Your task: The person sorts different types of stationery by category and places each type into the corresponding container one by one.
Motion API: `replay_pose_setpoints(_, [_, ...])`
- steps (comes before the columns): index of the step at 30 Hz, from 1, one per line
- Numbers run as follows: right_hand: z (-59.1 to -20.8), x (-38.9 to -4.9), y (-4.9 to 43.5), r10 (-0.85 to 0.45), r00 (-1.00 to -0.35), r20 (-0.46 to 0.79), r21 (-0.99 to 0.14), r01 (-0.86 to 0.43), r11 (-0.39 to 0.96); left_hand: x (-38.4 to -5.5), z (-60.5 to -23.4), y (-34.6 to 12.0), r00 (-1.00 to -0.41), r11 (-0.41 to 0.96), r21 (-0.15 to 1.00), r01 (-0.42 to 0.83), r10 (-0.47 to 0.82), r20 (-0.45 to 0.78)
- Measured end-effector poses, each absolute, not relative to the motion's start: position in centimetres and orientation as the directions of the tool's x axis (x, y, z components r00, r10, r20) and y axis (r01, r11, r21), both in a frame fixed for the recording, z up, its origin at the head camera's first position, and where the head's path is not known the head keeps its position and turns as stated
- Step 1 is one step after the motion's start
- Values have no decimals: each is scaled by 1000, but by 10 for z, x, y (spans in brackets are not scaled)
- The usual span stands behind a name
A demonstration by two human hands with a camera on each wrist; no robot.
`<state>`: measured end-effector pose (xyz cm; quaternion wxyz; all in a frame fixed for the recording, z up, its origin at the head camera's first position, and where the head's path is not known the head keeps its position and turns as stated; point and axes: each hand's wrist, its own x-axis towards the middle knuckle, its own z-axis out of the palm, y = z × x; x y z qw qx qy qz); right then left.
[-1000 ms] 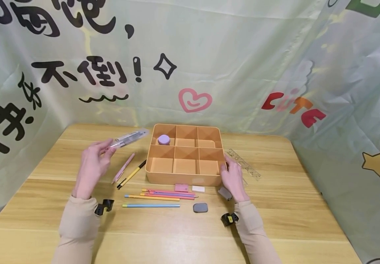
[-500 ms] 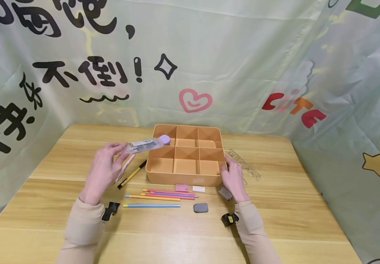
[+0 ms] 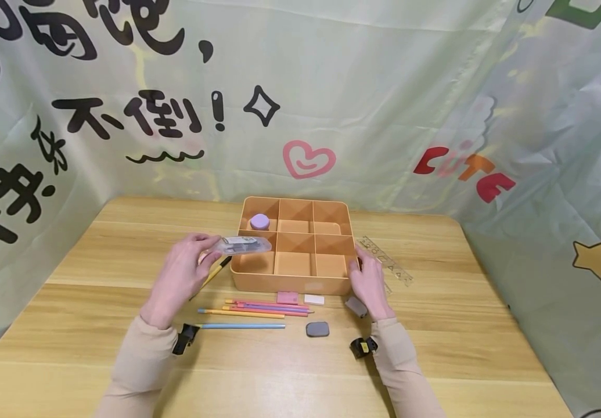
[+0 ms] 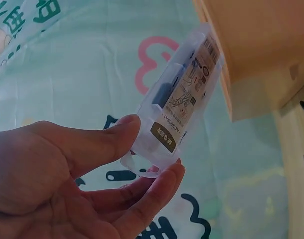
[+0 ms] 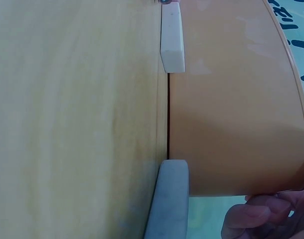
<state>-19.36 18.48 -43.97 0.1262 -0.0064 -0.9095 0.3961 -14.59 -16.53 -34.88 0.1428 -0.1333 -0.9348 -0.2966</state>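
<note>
My left hand (image 3: 182,278) pinches one end of a clear plastic case (image 3: 243,245) between thumb and fingers. A printed label and something dark inside show through the case in the left wrist view. Its far end hangs over the front left compartment of a tan organizer box (image 3: 263,283). The box has two rows of compartments, and a purple round-topped item (image 3: 260,222) sits in the rear left one. My right hand (image 3: 368,284) grips the box by its right wall near the front corner; its curled fingers show low in the right wrist view.
Several colored pencils (image 3: 263,307) and a blue pencil (image 3: 243,326) lie before the box. A pink block (image 3: 287,297), white eraser (image 3: 314,299) and two grey erasers (image 3: 317,329) are nearby. A yellow-black pen (image 3: 216,273) lies left, a clear ruler (image 3: 389,261) right.
My left hand has carried the clear case rightward and a little nearer, from left of the box to over its front left compartment. The right hand and box stay in place.
</note>
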Motion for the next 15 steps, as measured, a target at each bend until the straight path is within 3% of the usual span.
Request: replay_pose_setpoints(15, [-439, -194, 185, 108, -967, 229, -725, -95, 682, -154, -367, -144, -927, 809, 496, 316, 150, 344])
